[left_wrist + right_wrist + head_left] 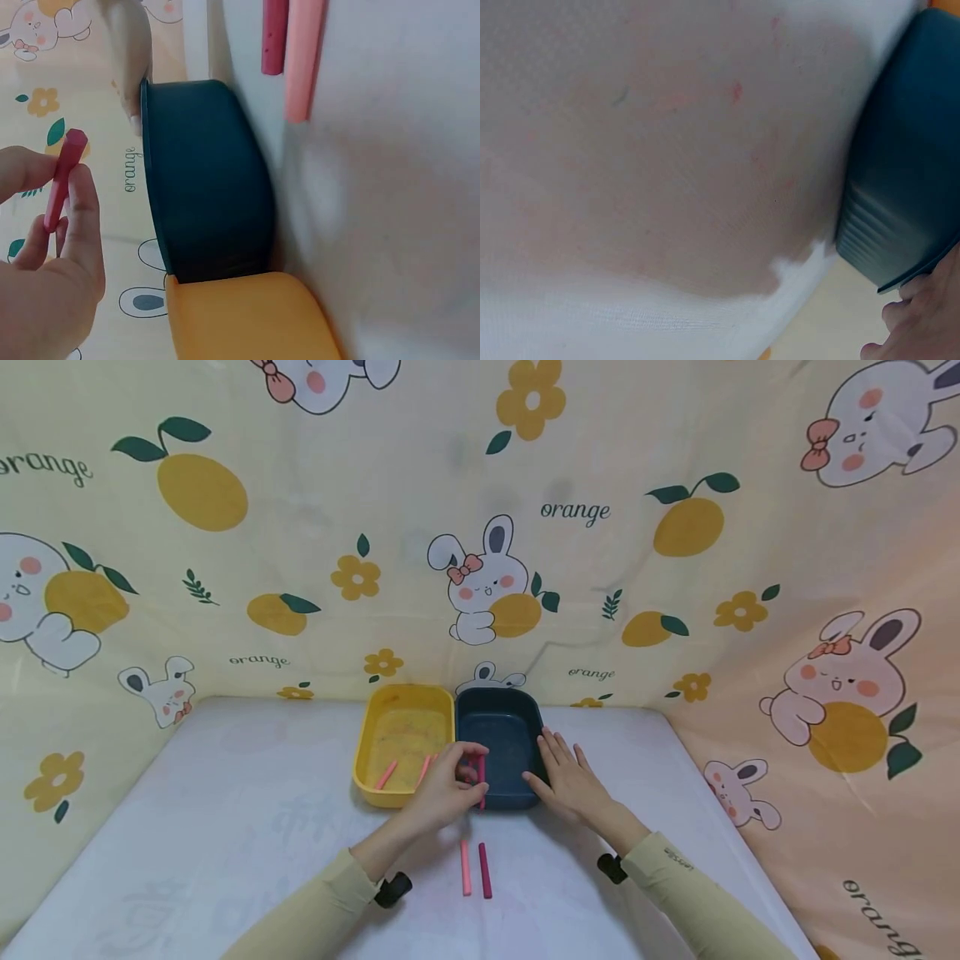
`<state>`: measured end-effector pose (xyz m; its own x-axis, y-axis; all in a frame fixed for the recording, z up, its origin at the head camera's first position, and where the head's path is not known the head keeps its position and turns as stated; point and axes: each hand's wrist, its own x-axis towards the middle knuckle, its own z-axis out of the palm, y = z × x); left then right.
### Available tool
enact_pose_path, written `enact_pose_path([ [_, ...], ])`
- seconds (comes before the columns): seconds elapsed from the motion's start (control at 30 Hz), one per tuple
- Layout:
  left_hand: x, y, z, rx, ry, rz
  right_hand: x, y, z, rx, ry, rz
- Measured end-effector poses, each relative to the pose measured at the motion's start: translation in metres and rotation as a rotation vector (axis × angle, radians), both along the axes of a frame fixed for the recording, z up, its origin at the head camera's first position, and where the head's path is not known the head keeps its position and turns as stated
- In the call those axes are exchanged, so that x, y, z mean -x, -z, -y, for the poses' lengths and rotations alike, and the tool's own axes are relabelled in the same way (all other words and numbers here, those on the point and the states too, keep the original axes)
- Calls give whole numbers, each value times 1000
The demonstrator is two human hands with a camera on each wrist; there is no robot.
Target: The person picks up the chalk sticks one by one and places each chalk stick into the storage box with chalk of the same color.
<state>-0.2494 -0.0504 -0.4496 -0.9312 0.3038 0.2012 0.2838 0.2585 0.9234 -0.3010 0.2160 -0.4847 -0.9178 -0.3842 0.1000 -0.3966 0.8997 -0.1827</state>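
Observation:
My left hand (450, 785) pinches a dark pink stick (482, 781) upright over the near rim of the dark blue tray (504, 727); the left wrist view shows the stick (61, 180) between thumb and fingers (82, 217). My right hand (567, 774) lies flat with straight fingers against the blue tray's right rim (900, 217). The yellow tray (382, 727) stands beside it on the left and holds two light pink sticks (386, 774). A light pink stick (466, 867) and a dark pink stick (484, 869) lie side by side on the table near me.
The white table (225, 827) is walled on three sides by a cloth printed with rabbits and oranges (600, 527). Both trays sit against the back cloth. Black wrist camera mounts (393, 888) show under both sleeves.

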Motion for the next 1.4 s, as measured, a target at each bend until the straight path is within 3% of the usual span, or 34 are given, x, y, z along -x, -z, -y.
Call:
enact_pose_path([
  [0.6, 42, -6, -22, 58, -55, -3, 0, 0, 0, 0, -3, -8],
  [0.83, 57, -6, -31, 67, -72, 80, 1, 1, 0, -1, 2, 8],
  [1.13, 76, 2, -44, 108, -79, 108, 3, 2, -1, 12, -1, 17],
  [1.4, 84, 8, -60, 105, -40, 130, 4, 3, -1, -8, 6, 19],
])
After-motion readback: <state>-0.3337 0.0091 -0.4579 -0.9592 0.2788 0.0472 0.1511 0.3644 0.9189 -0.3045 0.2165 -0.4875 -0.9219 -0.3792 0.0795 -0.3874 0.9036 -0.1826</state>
